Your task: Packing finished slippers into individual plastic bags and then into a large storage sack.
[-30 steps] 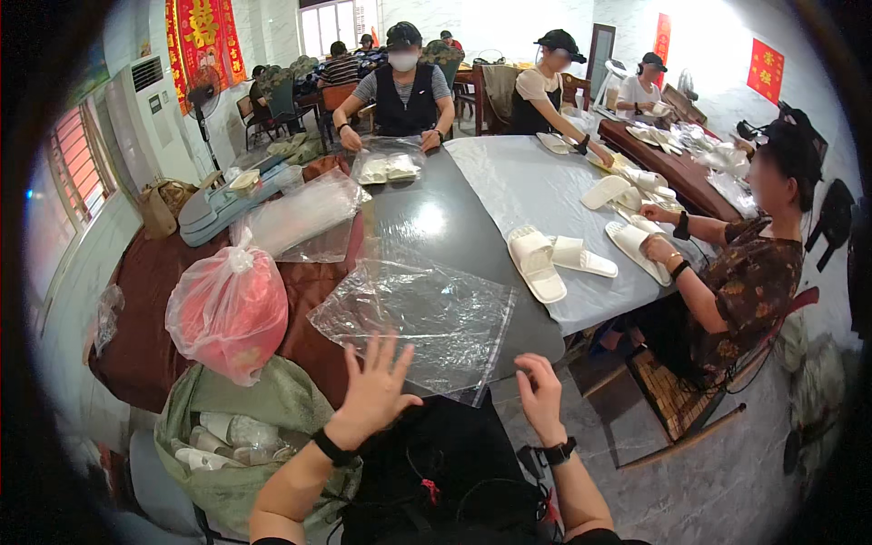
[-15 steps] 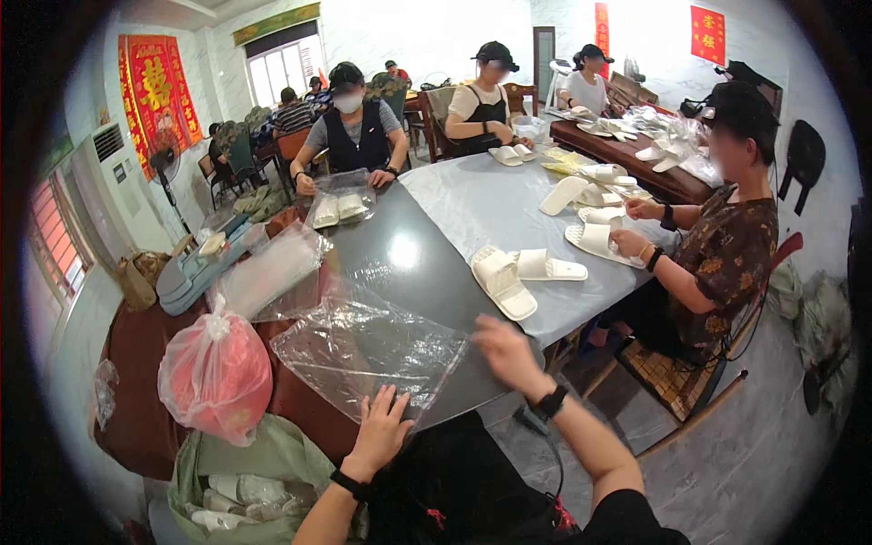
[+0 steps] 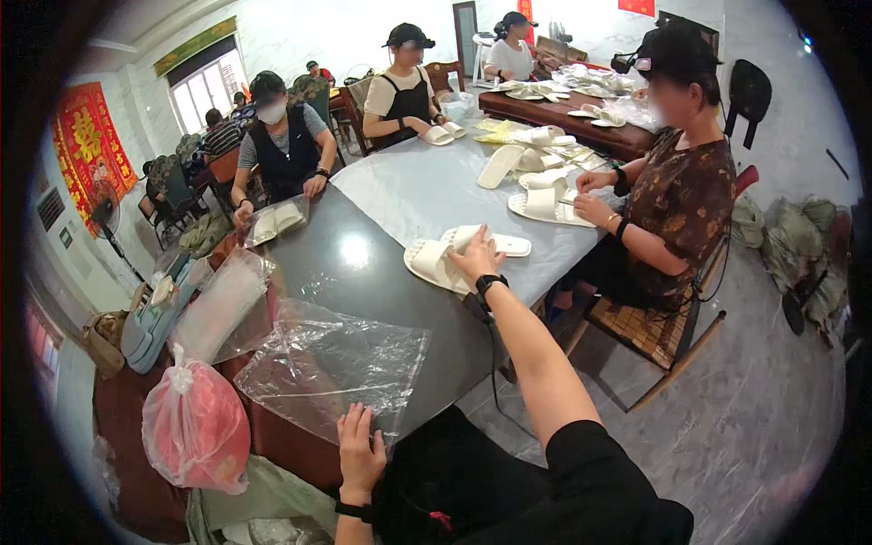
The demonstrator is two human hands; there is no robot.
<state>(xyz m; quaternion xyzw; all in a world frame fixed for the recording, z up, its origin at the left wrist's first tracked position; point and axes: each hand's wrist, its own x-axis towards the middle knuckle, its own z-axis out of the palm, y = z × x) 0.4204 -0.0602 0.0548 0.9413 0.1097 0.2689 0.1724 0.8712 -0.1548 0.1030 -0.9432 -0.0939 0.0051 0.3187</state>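
A clear plastic bag (image 3: 336, 363) lies flat and wrinkled on the dark table's near edge. My left hand (image 3: 361, 454) rests on its near edge, fingers stretched out. Farther right, my right hand (image 3: 477, 259) reaches over a pair of cream slippers, its fingers apart and touching them. One slipper (image 3: 427, 265) lies nearest, partly under the hand; the other (image 3: 513, 245) points right behind it. My palm hides part of both, and no firm grip shows.
A co-worker on the right handles cream slippers (image 3: 545, 204); another at far left handles bagged slippers (image 3: 277, 221). Stacked clear bags (image 3: 218, 295) and a tied bag of red stuff (image 3: 195, 427) lie left. A green sack (image 3: 254, 500) stands below; a wooden chair (image 3: 654, 336) is right.
My right hand has moved forward from the table's edge onto the slippers. My left hand stays on the plastic bag. The whole view has swung to the right.
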